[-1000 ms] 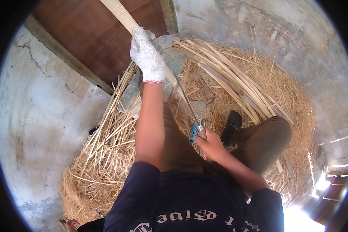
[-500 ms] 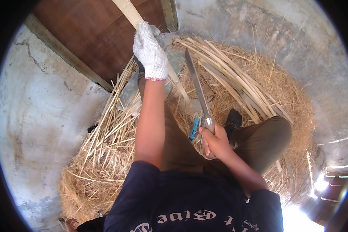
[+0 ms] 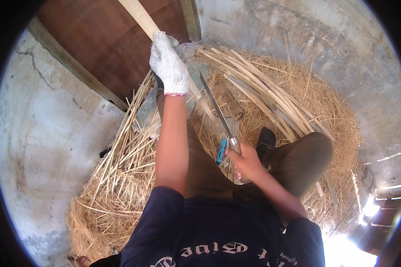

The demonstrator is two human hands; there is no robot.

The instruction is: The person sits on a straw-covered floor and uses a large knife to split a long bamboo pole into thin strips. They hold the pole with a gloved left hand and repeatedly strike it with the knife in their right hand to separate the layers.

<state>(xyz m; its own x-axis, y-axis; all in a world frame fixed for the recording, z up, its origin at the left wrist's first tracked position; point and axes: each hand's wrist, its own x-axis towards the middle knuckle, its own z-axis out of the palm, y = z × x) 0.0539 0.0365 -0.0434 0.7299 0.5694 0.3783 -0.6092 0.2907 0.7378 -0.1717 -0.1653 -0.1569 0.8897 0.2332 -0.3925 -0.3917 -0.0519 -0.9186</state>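
My left hand (image 3: 169,64), in a white knit glove, is closed around a long pale bamboo strip (image 3: 139,18). The strip slants from the upper left, through the hand, down toward the middle, where its lower end shows beside the blade. In my right hand (image 3: 247,162), which is bare, I grip the wooden handle of a long knife (image 3: 215,102). Its blade points up and to the left, its tip near the strip and below the gloved hand. Just left of the knife handle lies a light blue tool (image 3: 221,151), its kind unclear.
Split bamboo strips (image 3: 267,93) lie bundled on the right, and thinner sticks (image 3: 124,142) are heaped on the left. Shavings (image 3: 334,115) cover the floor. A wooden piece (image 3: 229,100) lies ahead. Concrete walls (image 3: 62,133) and a brown door (image 3: 107,40) stand around; a person's hand (image 3: 82,261) shows lower left.
The knife has swung slightly left and its tip is lower. My gloved hand, with the strip, sits a little further left and lower. Both grips stay the same.
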